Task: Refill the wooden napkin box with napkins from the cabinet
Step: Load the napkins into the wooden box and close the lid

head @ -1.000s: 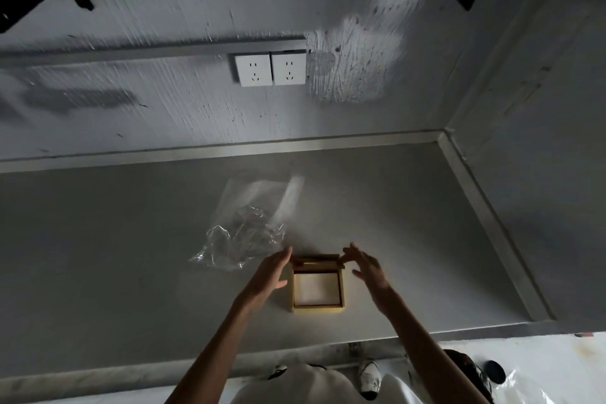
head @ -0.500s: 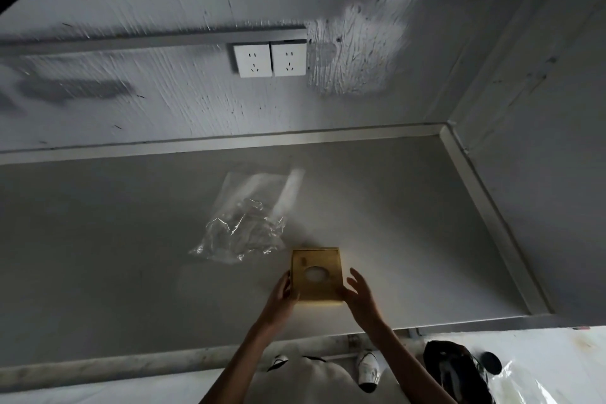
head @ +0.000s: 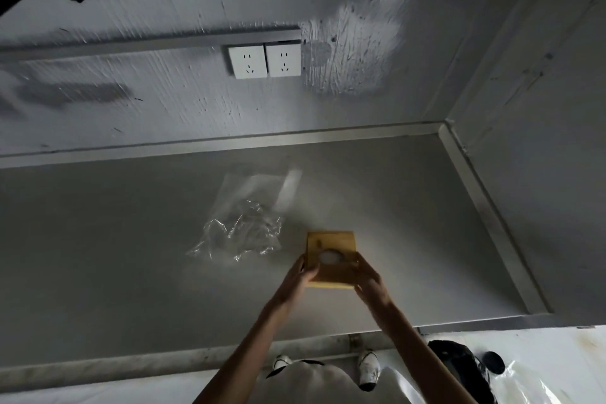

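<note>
The wooden napkin box (head: 331, 244) is a small square yellow-brown box with a lid that has an oval hole showing white napkin. It sits on the grey counter (head: 98, 256), near the front middle. My left hand (head: 300, 279) grips its left side with the thumb on the lid. My right hand (head: 369, 279) grips the right front corner. The lid lies flat over the box.
An empty crumpled clear plastic bag (head: 242, 223) lies just left and behind the box. Two white wall sockets (head: 265, 61) are on the back wall. A side wall (head: 541, 174) closes the counter on the right. A dark object (head: 459, 367) lies on the floor below.
One second ago the box stood open with white napkins showing and my hands beside it. The lid went on, and both hands now hold the box's sides.
</note>
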Motion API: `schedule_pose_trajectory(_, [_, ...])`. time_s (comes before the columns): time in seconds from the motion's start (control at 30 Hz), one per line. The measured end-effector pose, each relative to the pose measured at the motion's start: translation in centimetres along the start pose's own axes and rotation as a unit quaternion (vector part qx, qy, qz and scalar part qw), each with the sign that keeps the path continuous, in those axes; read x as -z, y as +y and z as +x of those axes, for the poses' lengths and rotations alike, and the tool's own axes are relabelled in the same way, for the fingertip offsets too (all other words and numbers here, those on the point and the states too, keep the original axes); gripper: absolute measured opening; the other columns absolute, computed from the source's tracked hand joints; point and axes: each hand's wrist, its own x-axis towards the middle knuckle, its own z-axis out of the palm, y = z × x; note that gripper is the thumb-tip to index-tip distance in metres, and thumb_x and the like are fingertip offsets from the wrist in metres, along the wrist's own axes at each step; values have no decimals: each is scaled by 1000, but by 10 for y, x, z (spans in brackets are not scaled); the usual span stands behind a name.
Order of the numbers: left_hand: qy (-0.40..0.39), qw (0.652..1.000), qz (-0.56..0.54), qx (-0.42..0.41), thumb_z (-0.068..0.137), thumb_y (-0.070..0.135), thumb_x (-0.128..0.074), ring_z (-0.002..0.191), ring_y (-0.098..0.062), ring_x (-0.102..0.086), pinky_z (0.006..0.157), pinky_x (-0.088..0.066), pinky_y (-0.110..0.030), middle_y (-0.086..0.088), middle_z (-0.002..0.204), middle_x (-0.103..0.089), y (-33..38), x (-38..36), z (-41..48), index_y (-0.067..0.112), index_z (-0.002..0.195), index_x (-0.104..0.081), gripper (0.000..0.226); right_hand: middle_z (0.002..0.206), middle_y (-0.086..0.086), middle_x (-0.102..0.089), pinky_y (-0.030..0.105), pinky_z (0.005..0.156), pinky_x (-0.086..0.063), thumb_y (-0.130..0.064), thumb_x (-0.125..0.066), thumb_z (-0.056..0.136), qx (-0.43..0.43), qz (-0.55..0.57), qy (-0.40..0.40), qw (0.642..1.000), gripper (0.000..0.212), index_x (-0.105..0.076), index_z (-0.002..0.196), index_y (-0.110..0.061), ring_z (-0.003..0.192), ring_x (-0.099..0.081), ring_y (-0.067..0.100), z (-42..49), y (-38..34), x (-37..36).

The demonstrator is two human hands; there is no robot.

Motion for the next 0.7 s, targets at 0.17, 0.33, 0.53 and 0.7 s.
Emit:
schedule_pose_trajectory(0.17, [2, 1000, -7, 8, 96, 17, -50, 113, -16, -53, 85, -40, -21, -3, 121, -58, 33, -51, 44, 7, 131, -49, 36, 102, 2, -64, 32, 82, -46, -55, -59, 68, 25, -4, 23, 999, 47, -64, 105, -26, 97, -58, 17, 10, -38, 32])
schedule_pose_trajectory(0.33, [-2, 998, 56, 25, 56, 55, -76, 116, -28, -60, 109, -40, -50, -16, 128, -62, -56, -43, 143, 21, 119, -60, 73, 97, 0, -67, 31, 77, -43, -49, -56, 63, 18, -39, 52, 998, 51, -65, 105, -23, 98, -57, 23, 18, -28, 54])
schedule_pose_trajectory(0.53, [-33, 992, 118, -10, 93, 36, -52, 111, -17, -57, 90, -46, -32, -1, 121, -60, 7, -38, 69, 15, 128, -53, 40, 129, 9, -57, 36, 90, -44, -42, -58, 81, -4, -168, 153, 974, 63, -48, 136, -13, 117, -52, 29, 19, -31, 42])
schedule_pose_trajectory(0.7, [249, 939, 159, -175, 80, 26, -50, 78, -22, -66, 74, -52, -34, -4, 83, -71, 46, 64, 27, 19, 89, -68, 21, 106, 4, -68, 38, 80, -53, -12, -57, 89, 84, -295, 210, 928, 26, -68, 110, -22, 96, -61, 23, 46, -65, -18])
